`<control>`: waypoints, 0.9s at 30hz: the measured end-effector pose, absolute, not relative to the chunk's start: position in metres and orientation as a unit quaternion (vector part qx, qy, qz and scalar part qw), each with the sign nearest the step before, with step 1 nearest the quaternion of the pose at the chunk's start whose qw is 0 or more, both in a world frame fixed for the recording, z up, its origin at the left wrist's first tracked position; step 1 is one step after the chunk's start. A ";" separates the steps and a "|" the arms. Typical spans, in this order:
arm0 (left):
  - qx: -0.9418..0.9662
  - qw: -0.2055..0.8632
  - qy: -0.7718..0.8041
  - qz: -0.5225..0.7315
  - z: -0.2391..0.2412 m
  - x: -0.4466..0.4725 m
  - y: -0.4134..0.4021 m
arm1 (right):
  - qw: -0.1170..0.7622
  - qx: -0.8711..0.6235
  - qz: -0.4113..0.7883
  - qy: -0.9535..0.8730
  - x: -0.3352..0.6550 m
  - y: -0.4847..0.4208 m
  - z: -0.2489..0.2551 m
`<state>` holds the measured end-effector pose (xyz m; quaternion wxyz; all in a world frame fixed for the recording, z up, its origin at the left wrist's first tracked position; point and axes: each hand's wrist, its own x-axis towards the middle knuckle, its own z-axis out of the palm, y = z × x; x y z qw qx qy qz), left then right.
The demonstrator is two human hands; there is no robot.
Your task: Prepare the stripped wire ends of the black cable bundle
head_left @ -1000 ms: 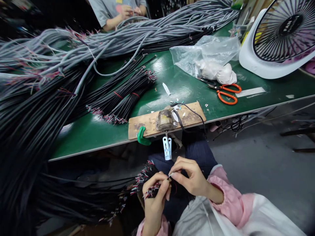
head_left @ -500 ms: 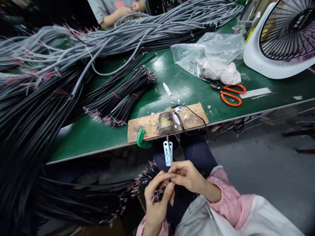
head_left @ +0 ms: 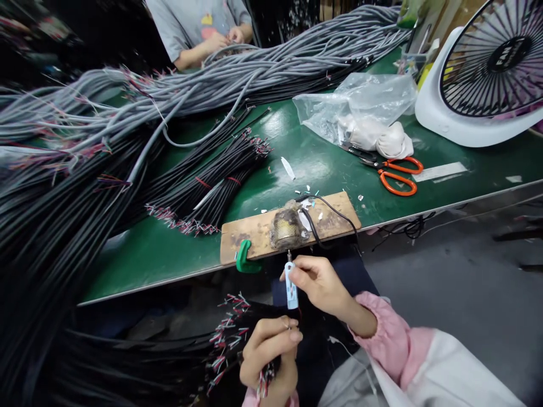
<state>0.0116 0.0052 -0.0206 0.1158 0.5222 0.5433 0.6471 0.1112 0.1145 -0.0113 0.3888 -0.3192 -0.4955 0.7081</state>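
Note:
My right hand (head_left: 322,285) pinches the upper end of a light blue clothespin (head_left: 292,294). The clothespin hangs from the thin shaft of a small, dirt-covered motor (head_left: 285,227), which is fixed on a wooden board (head_left: 244,233). Just below the clothespin my left hand (head_left: 271,353) is closed around black cables, whose red and white wire ends (head_left: 265,379) poke out under the fingers. A thin wire end shows near its fingertips by the clothespin's lower end. More black cables with stripped ends (head_left: 229,333) lie to the left of that hand.
A green clamp (head_left: 245,258) holds the board at the table edge. Bundled black cables (head_left: 216,189) and grey cables (head_left: 288,62) lie on the green table (head_left: 169,265). Orange-handled scissors (head_left: 399,178), a plastic bag (head_left: 356,102) and a fan (head_left: 445,121) are at right. A co-worker (head_left: 203,34) sits opposite.
My right hand has left my left hand's fingertips and moved up onto the clothespin, squeezing its upper end. My left hand has dropped slightly lower. The whole view has shifted a little.

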 end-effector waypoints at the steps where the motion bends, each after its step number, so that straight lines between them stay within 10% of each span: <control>1: 0.529 0.108 0.542 0.645 -0.021 0.011 0.007 | 0.379 -0.305 0.724 -0.488 0.109 0.116 -0.011; 27: 0.520 0.232 0.510 0.645 -0.026 0.004 0.018 | 0.384 -0.185 0.834 -0.350 0.099 0.109 -0.028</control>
